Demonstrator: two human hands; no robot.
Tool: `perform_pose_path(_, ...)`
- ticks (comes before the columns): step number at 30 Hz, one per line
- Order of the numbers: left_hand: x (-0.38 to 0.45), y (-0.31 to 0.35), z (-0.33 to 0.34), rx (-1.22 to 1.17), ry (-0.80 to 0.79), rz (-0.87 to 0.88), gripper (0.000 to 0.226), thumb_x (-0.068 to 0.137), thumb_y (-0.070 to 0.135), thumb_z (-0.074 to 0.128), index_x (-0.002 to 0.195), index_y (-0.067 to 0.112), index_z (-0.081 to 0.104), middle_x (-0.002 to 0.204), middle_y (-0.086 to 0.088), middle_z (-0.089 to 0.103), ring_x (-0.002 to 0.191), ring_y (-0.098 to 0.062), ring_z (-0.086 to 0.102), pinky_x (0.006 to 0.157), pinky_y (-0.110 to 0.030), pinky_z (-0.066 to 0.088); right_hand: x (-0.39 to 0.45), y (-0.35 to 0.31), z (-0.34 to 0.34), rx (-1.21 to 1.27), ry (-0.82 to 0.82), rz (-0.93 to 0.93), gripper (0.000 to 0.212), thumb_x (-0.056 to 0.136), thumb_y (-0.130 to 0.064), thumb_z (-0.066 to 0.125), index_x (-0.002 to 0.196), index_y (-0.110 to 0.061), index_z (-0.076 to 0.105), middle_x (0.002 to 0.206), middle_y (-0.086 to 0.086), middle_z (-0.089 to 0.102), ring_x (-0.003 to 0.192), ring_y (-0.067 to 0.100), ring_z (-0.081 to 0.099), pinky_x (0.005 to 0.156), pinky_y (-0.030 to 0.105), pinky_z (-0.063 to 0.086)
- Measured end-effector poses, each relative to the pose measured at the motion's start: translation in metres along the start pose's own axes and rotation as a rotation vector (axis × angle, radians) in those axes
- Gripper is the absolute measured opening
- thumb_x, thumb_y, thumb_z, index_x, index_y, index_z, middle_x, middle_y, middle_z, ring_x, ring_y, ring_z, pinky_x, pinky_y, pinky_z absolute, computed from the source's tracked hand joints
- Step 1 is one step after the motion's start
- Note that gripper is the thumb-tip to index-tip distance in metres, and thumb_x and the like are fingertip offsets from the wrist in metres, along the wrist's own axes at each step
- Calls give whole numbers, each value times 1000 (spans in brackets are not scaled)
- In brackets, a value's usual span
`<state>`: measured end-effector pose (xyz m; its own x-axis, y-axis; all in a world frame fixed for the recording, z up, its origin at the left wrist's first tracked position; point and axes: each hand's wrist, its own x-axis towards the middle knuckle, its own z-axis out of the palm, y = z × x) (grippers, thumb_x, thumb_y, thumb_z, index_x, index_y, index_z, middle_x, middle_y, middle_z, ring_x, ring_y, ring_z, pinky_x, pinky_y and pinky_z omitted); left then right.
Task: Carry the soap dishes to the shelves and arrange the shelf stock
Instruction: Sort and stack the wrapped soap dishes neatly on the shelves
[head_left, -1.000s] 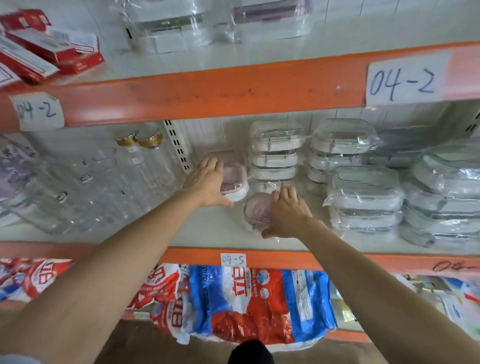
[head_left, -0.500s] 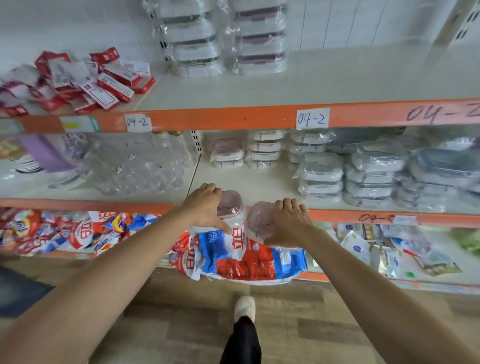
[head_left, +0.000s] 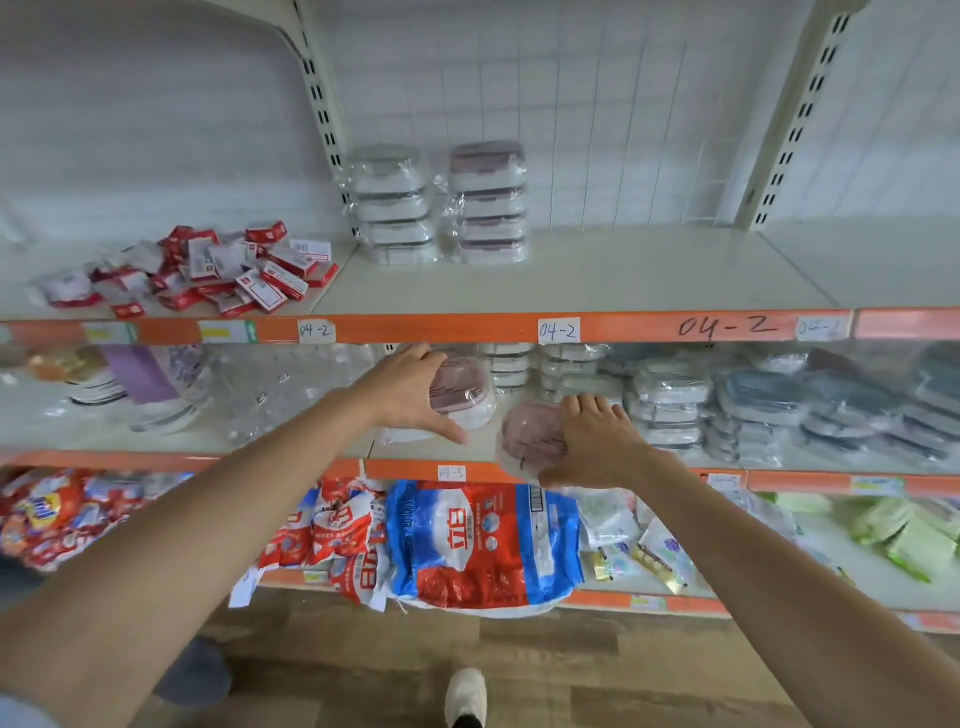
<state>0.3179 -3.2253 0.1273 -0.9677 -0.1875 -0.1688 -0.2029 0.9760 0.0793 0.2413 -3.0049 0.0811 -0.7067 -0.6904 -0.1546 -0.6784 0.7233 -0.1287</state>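
Observation:
My left hand (head_left: 410, 395) grips a pink-lidded soap dish (head_left: 462, 392) wrapped in clear plastic, held in front of the middle shelf (head_left: 291, 452). A second pink soap dish (head_left: 530, 436) is tilted on edge in my right hand (head_left: 597, 441), slightly lower and to the right, near that shelf's orange front edge. On the top shelf (head_left: 597, 280) stand two stacks of wrapped soap dishes: a grey-lidded stack (head_left: 392, 205) and a pink-lidded stack (head_left: 488, 200). More wrapped dishes (head_left: 670, 410) fill the middle shelf's right half.
Red and white small boxes (head_left: 208, 270) lie heaped on the top shelf's left. Clear glassware (head_left: 270, 395) sits left on the middle shelf. Detergent bags (head_left: 478, 545) bulge from the bottom shelf. A white shoe (head_left: 466, 696) stands on the wooden floor.
Both hands have pulled the two pink dishes out from the middle shelf and lifted them. The view has backed away and tilted up, showing the top shelf.

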Motion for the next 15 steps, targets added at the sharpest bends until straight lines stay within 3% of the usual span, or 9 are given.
perform_pose_path(4,4,1,-27,-17,69,-10,113,60,68,75,145,9,31,142,-6,35,132,-23,31,107,-33,31,7,6,-28,-2,78,16,93,72,-59,67,137,-4,29,136,12,36,128,29,32,109,39,27)
perform_pose_path(8,17,-7,-53,-13,128,-28,98,56,70,76,127,9,47,122,-5,44,119,-22,37,97,-34,38,30,7,-50,2,123,-22,92,71,-57,69,136,-5,31,135,11,37,127,29,33,108,39,27)
perform_pose_path(15,61,-39,-81,33,156,-14,102,55,71,75,130,9,46,127,-6,42,121,-23,37,100,-33,36,105,6,-83,3,231,-37,89,69,-56,69,135,-9,34,133,9,38,126,29,33,106,38,26)
